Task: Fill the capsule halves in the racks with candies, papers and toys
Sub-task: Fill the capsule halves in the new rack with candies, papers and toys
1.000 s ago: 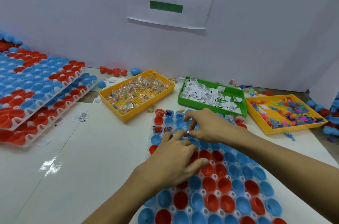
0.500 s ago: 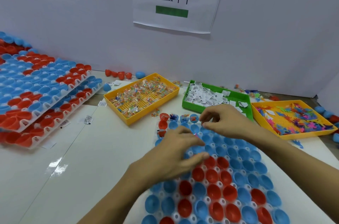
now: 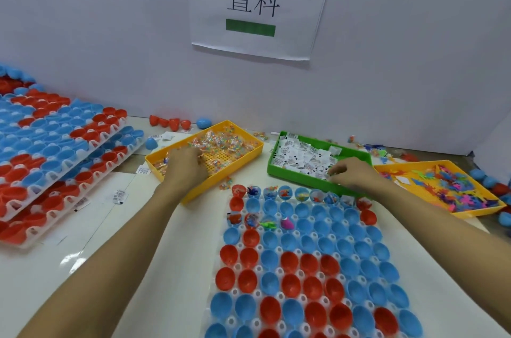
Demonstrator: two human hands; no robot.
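Observation:
A white rack [image 3: 259, 268] of red and blue capsule halves lies in front of me. Its far row holds small items, and a green toy [image 3: 268, 225] and a pink toy [image 3: 287, 224] sit in the third row. My left hand [image 3: 185, 166] reaches into the yellow candy tray [image 3: 240, 163], fingers curled down into the wrapped candies [image 3: 226, 144]. Over the near right corner of the green tray [image 3: 298, 180], my right hand [image 3: 351, 174] pinches at the white paper slips [image 3: 301, 157]. A yellow tray [image 3: 414, 164] of colourful toys stands at the right.
Stacked racks [image 3: 55, 144] of capsule halves fill the left side. Loose red and blue halves [image 3: 170, 123] lie against the white wall, more at the far right [image 3: 486, 180]. Stray paper slips [image 3: 119, 196] lie on the table. A paper sign [image 3: 257, 5] hangs on the wall.
Both hands left the rack's far rows. The left moved forward-left into the candy tray, the right forward-right into the paper tray. The camera tilted up a little.

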